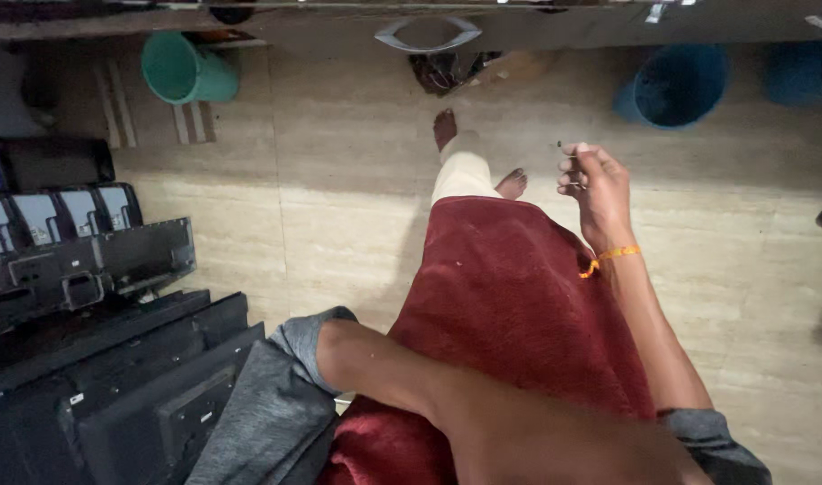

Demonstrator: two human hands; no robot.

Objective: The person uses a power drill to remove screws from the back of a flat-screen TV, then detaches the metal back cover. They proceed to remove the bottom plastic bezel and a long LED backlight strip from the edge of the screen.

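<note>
Bare tan floor [339,180] open ahead and to the right of the right hand [595,184]; nothing near it on that side. Left side blocked: black flat panels [97,359] stacked and leaning, packed close. Far edge crowded by green bucket [182,67], blue bucket [676,85], and a bench edge [519,27] overhead. Red cloth [510,314] fills the space below the hand.

Floor [339,180]: smooth, pale stone-look tile, faint sheen | red garment [510,314]: soft, napped cloth, matt | grey sleeve [276,404]: knit cloth, matt | wrist thread [609,256]: orange cord | stacked black panels [97,359]: hard plastic, dull gloss | green bucket [182,70] and blue bucket [676,85]: smooth moulded plastic | right hand [595,184]: thin metal-looking pin, too small to tell.
</note>
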